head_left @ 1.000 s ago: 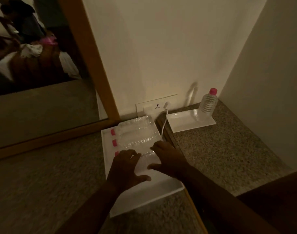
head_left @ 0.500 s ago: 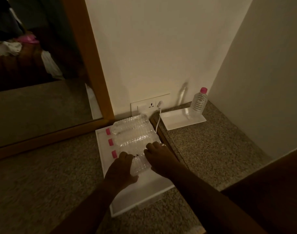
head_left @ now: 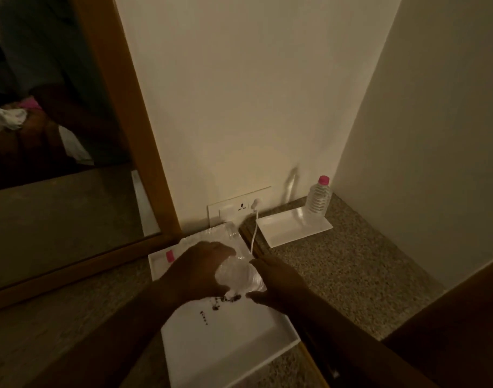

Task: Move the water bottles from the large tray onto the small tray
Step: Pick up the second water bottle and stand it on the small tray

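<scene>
A clear water bottle [head_left: 239,277] is lifted off the large white tray [head_left: 231,345], its base pointing toward me. My left hand [head_left: 196,271] wraps over its upper part and my right hand [head_left: 278,281] grips its base end. Behind my hands more clear bottles [head_left: 211,239] lie on the large tray, one pink cap [head_left: 170,256] showing. The small white tray [head_left: 284,229] sits to the right by the wall, with one pink-capped bottle [head_left: 319,198] standing upright on its far right corner.
A wall socket [head_left: 239,207] with a white plug and cable [head_left: 255,231] sits between the trays. A wood-framed mirror [head_left: 133,130] leans at left. Speckled stone counter [head_left: 351,270] extends right, with walls meeting in the corner behind the small tray.
Both hands closed on the nearest lying bottle and raised it off the large tray, tipping its base toward me. The camera moved closer and lower.
</scene>
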Demonstrator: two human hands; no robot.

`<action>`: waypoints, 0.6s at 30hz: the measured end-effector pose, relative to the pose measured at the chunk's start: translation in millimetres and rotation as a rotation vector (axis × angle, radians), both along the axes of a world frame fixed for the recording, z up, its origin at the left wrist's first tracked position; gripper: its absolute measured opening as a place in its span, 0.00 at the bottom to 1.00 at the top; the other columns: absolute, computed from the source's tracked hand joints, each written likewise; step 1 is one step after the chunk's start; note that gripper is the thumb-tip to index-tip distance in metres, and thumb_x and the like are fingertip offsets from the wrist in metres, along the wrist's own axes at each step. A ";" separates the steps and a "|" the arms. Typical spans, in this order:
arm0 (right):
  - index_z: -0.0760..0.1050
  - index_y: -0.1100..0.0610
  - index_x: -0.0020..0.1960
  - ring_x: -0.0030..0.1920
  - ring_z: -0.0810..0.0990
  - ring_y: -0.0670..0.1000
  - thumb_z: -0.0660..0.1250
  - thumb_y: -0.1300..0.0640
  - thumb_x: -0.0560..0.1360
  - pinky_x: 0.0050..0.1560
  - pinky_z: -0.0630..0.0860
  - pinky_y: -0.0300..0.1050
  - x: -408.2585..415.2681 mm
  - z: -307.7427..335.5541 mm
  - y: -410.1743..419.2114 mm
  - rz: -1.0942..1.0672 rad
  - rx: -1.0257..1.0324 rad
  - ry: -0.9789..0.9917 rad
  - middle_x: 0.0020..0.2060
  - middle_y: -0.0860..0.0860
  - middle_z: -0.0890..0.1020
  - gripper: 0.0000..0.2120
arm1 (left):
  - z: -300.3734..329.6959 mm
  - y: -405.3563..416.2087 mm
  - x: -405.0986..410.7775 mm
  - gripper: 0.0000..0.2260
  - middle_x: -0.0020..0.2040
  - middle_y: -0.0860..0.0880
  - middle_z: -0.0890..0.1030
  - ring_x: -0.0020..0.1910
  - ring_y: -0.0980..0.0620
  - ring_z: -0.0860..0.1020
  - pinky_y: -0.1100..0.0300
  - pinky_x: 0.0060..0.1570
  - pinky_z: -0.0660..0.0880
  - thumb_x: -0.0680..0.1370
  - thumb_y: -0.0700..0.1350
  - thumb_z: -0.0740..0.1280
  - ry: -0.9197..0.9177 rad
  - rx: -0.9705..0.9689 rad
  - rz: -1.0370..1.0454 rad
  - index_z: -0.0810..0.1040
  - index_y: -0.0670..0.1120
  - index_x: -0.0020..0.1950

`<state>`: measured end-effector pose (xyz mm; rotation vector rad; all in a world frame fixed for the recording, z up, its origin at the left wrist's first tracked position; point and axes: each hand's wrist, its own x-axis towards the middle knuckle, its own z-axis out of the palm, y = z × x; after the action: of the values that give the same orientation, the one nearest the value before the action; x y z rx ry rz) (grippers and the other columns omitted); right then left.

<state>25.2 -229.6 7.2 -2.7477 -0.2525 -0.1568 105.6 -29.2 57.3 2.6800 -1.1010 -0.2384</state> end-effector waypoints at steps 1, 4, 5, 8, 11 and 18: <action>0.71 0.51 0.63 0.58 0.75 0.52 0.76 0.45 0.67 0.55 0.70 0.45 1.3 6.8 -7.0 -0.049 0.071 -0.014 0.59 0.51 0.78 0.29 | 17.4 -13.6 9.2 0.36 0.71 0.52 0.72 0.69 0.51 0.69 0.55 0.68 0.65 0.68 0.56 0.75 0.001 0.003 -0.025 0.66 0.54 0.72; 0.75 0.48 0.57 0.51 0.76 0.44 0.74 0.40 0.66 0.47 0.69 0.34 3.9 23.8 -24.8 -0.206 0.263 -0.072 0.51 0.46 0.79 0.24 | 63.9 -48.9 29.0 0.35 0.59 0.55 0.79 0.56 0.54 0.76 0.59 0.55 0.74 0.60 0.56 0.80 0.035 -0.153 -0.077 0.71 0.58 0.64; 0.74 0.46 0.55 0.47 0.75 0.39 0.73 0.38 0.65 0.44 0.69 0.30 5.3 29.6 -30.5 -0.262 0.343 -0.110 0.48 0.41 0.78 0.23 | 77.1 -60.7 32.9 0.36 0.56 0.57 0.79 0.54 0.55 0.77 0.61 0.51 0.76 0.58 0.55 0.81 0.086 -0.240 -0.064 0.71 0.59 0.63; 0.72 0.43 0.54 0.45 0.77 0.37 0.74 0.40 0.63 0.42 0.75 0.32 13.8 44.7 -48.2 -0.430 0.570 -0.247 0.44 0.36 0.76 0.23 | 100.3 -101.0 36.0 0.33 0.52 0.62 0.79 0.52 0.57 0.79 0.69 0.47 0.77 0.59 0.52 0.82 0.255 -0.545 0.018 0.73 0.60 0.60; 0.74 0.47 0.53 0.45 0.79 0.40 0.78 0.45 0.63 0.44 0.80 0.44 30.4 51.6 -66.5 -0.571 0.728 -0.305 0.47 0.42 0.80 0.22 | 103.0 -141.8 38.1 0.26 0.51 0.54 0.84 0.49 0.55 0.83 0.55 0.51 0.80 0.62 0.49 0.81 0.303 -0.723 0.106 0.78 0.51 0.58; 0.75 0.47 0.54 0.46 0.78 0.36 0.79 0.47 0.63 0.46 0.77 0.40 66.9 39.8 -91.0 -0.718 0.887 -0.416 0.46 0.38 0.81 0.23 | 89.0 -207.5 62.4 0.25 0.54 0.51 0.84 0.51 0.52 0.82 0.61 0.49 0.77 0.65 0.43 0.77 0.231 -0.718 0.120 0.78 0.48 0.62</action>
<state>92.1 -320.6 47.0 -1.7782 0.5794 -0.8071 168.0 -236.7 146.3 2.0067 -0.7596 -0.0985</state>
